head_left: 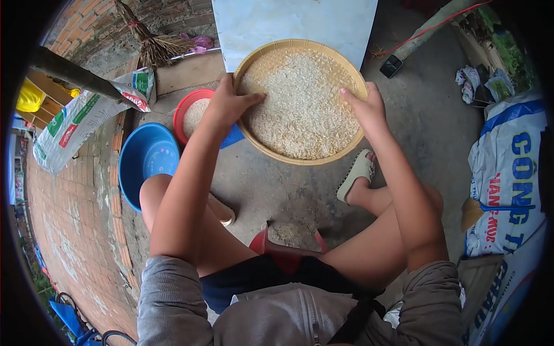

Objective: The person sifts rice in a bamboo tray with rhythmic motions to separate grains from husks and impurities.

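Note:
Both my hands hold a round, shallow woven winnowing basket [277, 153] out in front of my knees. Grains of rice [306, 98] cover most of its floor, white in the middle and more yellow-brown toward the upper left edge. My left hand [231, 104] grips the left rim, its thumb reaching over the inside and the other fingers hidden below. On the opposite side my right hand [369, 108] clasps the right rim, thumb over the edge.
A blue basin [130, 167] stands at left beside a red basin [180, 118] holding pale grain. A straw broom [158, 49] leans by the brick wall. Printed sacks [508, 173] line the right side. A small dark device [391, 66] rests near a pole. I sit on a red stool [285, 259].

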### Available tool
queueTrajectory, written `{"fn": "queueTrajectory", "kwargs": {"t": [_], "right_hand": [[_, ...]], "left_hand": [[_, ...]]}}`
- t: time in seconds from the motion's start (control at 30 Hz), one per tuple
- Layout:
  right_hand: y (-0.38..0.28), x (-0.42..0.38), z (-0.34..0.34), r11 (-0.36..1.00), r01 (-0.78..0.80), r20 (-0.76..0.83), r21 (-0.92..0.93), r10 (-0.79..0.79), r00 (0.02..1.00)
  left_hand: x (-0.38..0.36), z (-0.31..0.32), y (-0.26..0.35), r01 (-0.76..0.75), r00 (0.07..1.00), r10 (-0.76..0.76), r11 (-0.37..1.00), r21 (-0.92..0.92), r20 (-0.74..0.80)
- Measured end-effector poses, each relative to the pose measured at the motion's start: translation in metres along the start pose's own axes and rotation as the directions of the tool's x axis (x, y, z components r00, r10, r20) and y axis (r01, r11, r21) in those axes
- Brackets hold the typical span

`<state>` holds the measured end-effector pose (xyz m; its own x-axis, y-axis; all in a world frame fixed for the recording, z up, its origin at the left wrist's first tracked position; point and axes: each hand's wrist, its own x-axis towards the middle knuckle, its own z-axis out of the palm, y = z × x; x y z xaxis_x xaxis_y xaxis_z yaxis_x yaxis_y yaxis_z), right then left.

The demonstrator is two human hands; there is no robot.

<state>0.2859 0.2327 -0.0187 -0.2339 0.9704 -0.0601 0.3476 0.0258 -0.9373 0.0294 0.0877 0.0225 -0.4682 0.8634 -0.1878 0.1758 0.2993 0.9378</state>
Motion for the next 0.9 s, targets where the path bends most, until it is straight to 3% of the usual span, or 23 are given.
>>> {"fn": "queueTrajectory", "kwargs": {"t": [0.03,0.1,0.2,0.23,0.3,0.4,0.47,0.57,0.63,0.7,0.77,0.8,0.9], "right_hand": [[0.001,-0.013,0.011,1.0,0.005,0.004,-0.003,-0.005,1.0],[0.0,-0.041,0.028,0.95,0.312,0.011,0.011,-0.312,0.95],[-0.02,-0.05,0.013,0.934,0.355,0.078,0.05,-0.358,0.93],[-0.031,-0.046,0.005,0.935,0.351,0.071,0.054,-0.355,0.932],[-0.051,-0.026,-0.015,0.982,0.188,0.087,-0.004,-0.187,0.978],[-0.055,0.003,-0.03,0.986,0.138,0.109,-0.098,-0.127,0.986],[-0.044,0.0,-0.014,0.987,0.142,0.081,-0.07,-0.136,0.987],[-0.032,-0.013,0.015,0.981,0.146,0.035,-0.129,-0.143,0.989],[-0.033,-0.023,0.023,0.958,0.266,0.092,-0.104,-0.257,0.962],[-0.037,-0.019,0.017,0.961,0.266,0.092,-0.075,-0.258,0.962],[-0.041,-0.012,0.007,0.987,0.121,0.102,0.108,-0.132,0.986],[-0.034,-0.002,0.003,0.988,0.078,0.096,0.131,-0.091,0.991],[-0.006,0.014,0.004,1.0,0.027,0.044,-0.009,-0.027,0.999]], "left_hand": [[0.011,-0.012,-0.004,0.004,0.999,0.0,0.997,0.082,-0.041],[0.024,-0.033,-0.009,0.098,0.991,-0.094,0.994,0.041,-0.095],[0.019,-0.022,-0.023,0.029,0.992,-0.022,0.998,0.06,-0.121],[0.008,-0.01,-0.022,-0.023,0.989,0.036,0.996,0.087,-0.145],[-0.03,0.015,0.007,-0.034,0.977,0.068,0.985,0.168,-0.2],[-0.022,0.016,-0.01,-0.135,0.98,0.143,0.989,0.066,-0.14],[-0.005,-0.001,0.003,-0.056,0.993,0.066,0.993,0.103,-0.094],[0.029,-0.032,-0.008,-0.035,0.977,0.074,0.982,0.188,-0.2],[0.023,-0.032,-0.005,-0.028,0.976,0.074,0.975,0.221,-0.206],[0.002,-0.024,0.008,-0.049,0.971,0.123,0.943,0.33,-0.207],[-0.012,-0.006,0.001,-0.17,0.946,0.262,0.903,0.395,-0.19],[-0.021,0.001,0.008,-0.155,0.962,0.232,0.899,0.409,-0.146],[-0.018,-0.001,0.007,-0.169,0.956,0.252,0.89,0.424,-0.148]]}}
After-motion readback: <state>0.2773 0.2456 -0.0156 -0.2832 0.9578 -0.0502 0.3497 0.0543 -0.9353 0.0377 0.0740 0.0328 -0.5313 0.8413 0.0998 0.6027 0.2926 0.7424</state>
